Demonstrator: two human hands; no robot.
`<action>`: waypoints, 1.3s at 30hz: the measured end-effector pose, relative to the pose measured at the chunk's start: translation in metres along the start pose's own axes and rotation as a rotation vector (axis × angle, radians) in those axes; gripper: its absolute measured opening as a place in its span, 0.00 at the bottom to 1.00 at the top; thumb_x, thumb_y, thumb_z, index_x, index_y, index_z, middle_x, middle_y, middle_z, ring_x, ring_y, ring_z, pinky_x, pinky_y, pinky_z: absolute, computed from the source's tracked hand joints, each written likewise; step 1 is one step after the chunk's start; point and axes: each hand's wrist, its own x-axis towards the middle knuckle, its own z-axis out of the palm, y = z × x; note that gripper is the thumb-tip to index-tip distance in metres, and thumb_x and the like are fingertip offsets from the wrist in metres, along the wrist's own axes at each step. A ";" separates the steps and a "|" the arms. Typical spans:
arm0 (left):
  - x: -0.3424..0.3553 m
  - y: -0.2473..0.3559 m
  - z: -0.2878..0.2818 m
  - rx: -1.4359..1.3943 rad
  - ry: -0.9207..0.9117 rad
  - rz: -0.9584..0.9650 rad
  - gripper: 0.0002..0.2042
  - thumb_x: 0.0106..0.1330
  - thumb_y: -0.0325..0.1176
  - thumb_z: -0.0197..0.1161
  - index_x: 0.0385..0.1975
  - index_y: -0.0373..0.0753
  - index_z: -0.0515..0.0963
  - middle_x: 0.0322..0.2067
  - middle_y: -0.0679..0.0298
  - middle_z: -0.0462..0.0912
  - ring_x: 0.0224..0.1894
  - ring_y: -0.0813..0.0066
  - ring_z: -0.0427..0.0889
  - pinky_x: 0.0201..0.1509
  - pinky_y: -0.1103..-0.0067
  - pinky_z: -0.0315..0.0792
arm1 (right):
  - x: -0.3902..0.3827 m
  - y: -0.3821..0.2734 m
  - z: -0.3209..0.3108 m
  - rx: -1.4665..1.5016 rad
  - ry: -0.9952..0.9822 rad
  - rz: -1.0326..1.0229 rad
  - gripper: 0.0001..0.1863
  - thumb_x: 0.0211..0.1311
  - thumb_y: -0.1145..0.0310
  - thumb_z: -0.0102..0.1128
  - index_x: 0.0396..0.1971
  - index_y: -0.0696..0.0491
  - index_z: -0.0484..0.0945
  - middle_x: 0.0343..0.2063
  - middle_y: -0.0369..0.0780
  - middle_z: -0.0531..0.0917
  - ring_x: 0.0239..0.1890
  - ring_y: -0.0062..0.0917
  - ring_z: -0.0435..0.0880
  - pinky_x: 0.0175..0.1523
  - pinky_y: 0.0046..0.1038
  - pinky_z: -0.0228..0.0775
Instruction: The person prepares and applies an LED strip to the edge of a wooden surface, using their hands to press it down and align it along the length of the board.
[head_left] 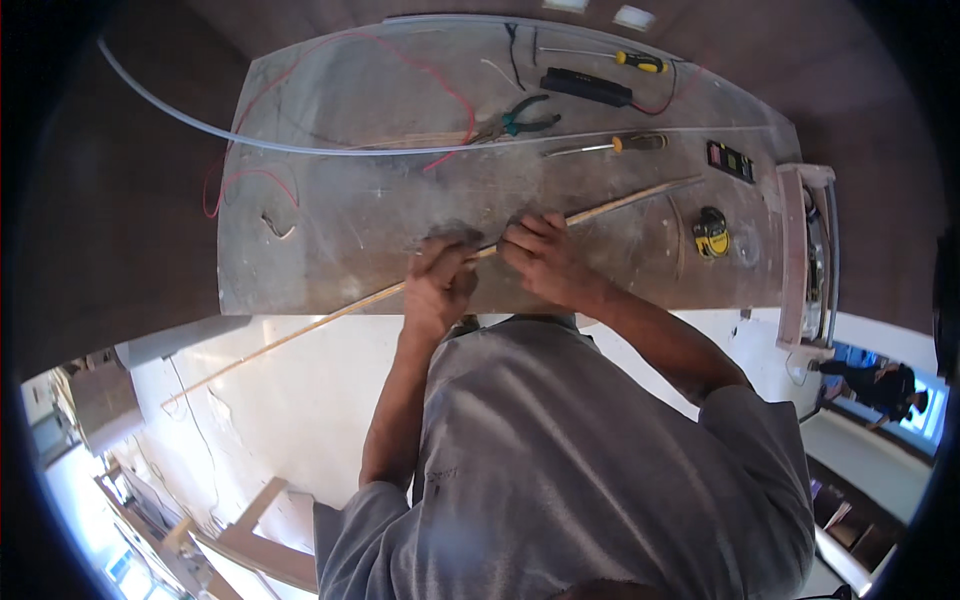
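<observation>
Pinching a long, thin wooden stick (375, 299) with the left grip (440, 280) and the right grip (548, 262), close together over the near part of the desk (340, 240), curled tight around it. Slanting it from low on the left, past the desk's edge, up to the right. Showing dark blurry stuff (456, 233) by both grips, too smeared to name. Facing green-handled pliers (530, 120), two screwdrivers (640, 143) and a yellow-and-black tape measure (711, 236) on the desk.

on the worn brown tabletop (350, 220), green-handled metal pliers (512, 124) lie behind the thin wooden strip (600, 210). the rounded yellow-and-black tape measure (712, 236) sits before its right end, seemingly apart.
</observation>
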 end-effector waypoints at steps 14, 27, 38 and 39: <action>0.124 0.002 -0.023 0.104 -0.966 -0.345 0.10 0.56 0.34 0.72 0.32 0.35 0.90 0.33 0.47 0.89 0.39 0.48 0.90 0.47 0.60 0.81 | -0.001 -0.006 -0.002 -0.108 -0.059 0.017 0.14 0.49 0.69 0.62 0.39 0.50 0.83 0.39 0.33 0.78 0.49 0.28 0.79 0.56 0.36 0.64; 0.129 0.043 0.006 0.704 -1.076 -0.193 0.16 0.59 0.32 0.70 0.47 0.36 0.88 0.48 0.46 0.89 0.53 0.47 0.88 0.57 0.58 0.83 | 0.000 -0.002 -0.001 -0.091 0.034 0.025 0.07 0.51 0.62 0.65 0.29 0.46 0.84 0.35 0.31 0.78 0.50 0.26 0.77 0.57 0.35 0.65; 0.121 0.017 0.007 0.602 -1.054 -0.145 0.14 0.57 0.33 0.69 0.42 0.35 0.88 0.46 0.43 0.88 0.54 0.43 0.87 0.58 0.56 0.81 | -0.012 -0.007 0.012 -0.030 0.064 0.169 0.13 0.50 0.66 0.68 0.38 0.45 0.87 0.44 0.31 0.82 0.54 0.31 0.77 0.59 0.42 0.65; 0.120 0.014 0.006 0.545 -1.059 -0.113 0.13 0.57 0.31 0.67 0.40 0.36 0.88 0.44 0.43 0.88 0.53 0.43 0.87 0.58 0.56 0.81 | -0.017 -0.005 0.011 0.028 0.108 0.197 0.15 0.49 0.69 0.69 0.40 0.44 0.88 0.47 0.32 0.82 0.55 0.33 0.77 0.60 0.42 0.64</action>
